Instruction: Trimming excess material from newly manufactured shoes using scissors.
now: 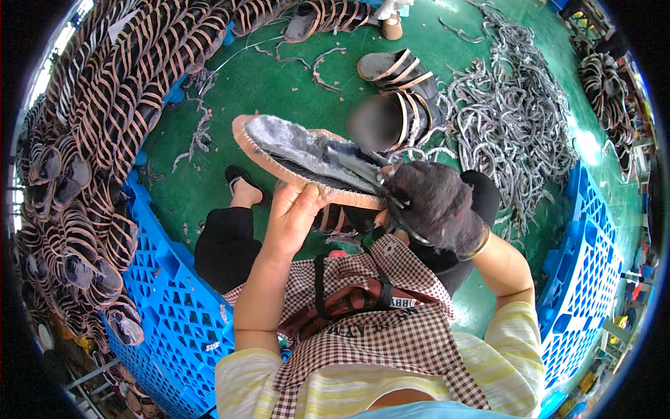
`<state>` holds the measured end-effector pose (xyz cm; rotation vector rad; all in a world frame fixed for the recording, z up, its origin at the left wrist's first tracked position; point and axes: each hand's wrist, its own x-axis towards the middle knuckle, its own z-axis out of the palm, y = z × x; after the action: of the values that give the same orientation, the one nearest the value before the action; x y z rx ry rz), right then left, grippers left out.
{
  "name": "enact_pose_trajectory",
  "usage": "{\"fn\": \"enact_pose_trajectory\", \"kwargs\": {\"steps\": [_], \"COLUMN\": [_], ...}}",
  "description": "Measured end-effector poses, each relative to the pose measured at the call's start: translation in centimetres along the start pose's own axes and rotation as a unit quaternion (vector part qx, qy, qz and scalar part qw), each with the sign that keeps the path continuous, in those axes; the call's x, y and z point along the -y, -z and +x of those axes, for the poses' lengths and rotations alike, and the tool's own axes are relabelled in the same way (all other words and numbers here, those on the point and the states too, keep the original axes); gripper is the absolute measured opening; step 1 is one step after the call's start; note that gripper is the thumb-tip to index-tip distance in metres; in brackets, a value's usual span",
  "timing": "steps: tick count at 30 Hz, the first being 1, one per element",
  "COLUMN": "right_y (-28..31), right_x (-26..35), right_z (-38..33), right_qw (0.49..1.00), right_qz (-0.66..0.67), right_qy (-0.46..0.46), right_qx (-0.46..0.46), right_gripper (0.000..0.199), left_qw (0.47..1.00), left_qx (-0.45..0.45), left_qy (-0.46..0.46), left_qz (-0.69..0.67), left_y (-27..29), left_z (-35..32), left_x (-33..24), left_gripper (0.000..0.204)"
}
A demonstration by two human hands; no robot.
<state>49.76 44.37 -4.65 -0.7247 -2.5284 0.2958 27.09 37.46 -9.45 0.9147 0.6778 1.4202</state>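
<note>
My bare left hand (295, 213) grips the edge of a shoe (258, 143) from below, thumb along its stitched tan rim. The shoe is tilted, with grey fleece lining showing inside its opening. My right hand (436, 206), in a dark, fuzz-covered glove, is closed at the shoe's right end around what looks like a pair of scissors (354, 155). Their dark blades lie over the lining; the glove hides most of the handles. Beyond the shoe, several black shoes with tan edges (401, 66) lie on the green floor.
Rows of stacked black-and-tan shoes (125, 84) line the left side. A heap of grey fleece strips (513, 105) spreads at the right. Blue plastic pallets (167, 279) stand on both sides of me. Loose scraps dot the green floor (279, 94).
</note>
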Motion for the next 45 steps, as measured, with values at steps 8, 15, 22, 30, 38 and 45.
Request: {"fn": "enact_pose_trajectory", "kwargs": {"steps": [8, 15, 22, 30, 38, 45], "right_y": [-2.3, -3.0, -2.3, -2.1, -3.2, -0.5], "right_x": [0.4, 0.0, 0.2, -1.2, -4.3, -3.8], "right_z": [1.0, 0.9, 0.3, -0.3, -2.5, -2.7], "right_qw": [0.993, 0.959, 0.941, 0.922, 0.939, 0.982], "right_qz": [0.109, 0.019, 0.037, -0.013, -0.058, -0.121], "right_qy": [0.016, 0.275, 0.335, 0.384, 0.328, 0.148], "right_qx": [-0.046, -0.063, 0.039, 0.040, 0.086, -0.008], "right_gripper": [0.049, 0.034, 0.014, 0.010, 0.020, 0.043], "left_qw": [0.967, 0.973, 0.916, 0.877, 0.956, 0.970], "left_qx": [-0.007, -0.167, -0.022, 0.096, -0.096, -0.240], "left_qy": [0.065, 0.100, 0.391, 0.319, 0.138, 0.044], "left_qz": [0.248, -0.123, 0.085, 0.347, 0.241, -0.010], "left_y": [-0.3, 7.3, 12.5, 10.2, 5.7, 2.7], "left_z": [-1.3, -1.6, 4.7, 8.5, 6.9, 4.9], "left_x": [1.6, 0.2, 0.2, 5.3, 2.5, 0.0], "left_gripper": [0.023, 0.059, 0.049, 0.032, 0.024, 0.024]}}
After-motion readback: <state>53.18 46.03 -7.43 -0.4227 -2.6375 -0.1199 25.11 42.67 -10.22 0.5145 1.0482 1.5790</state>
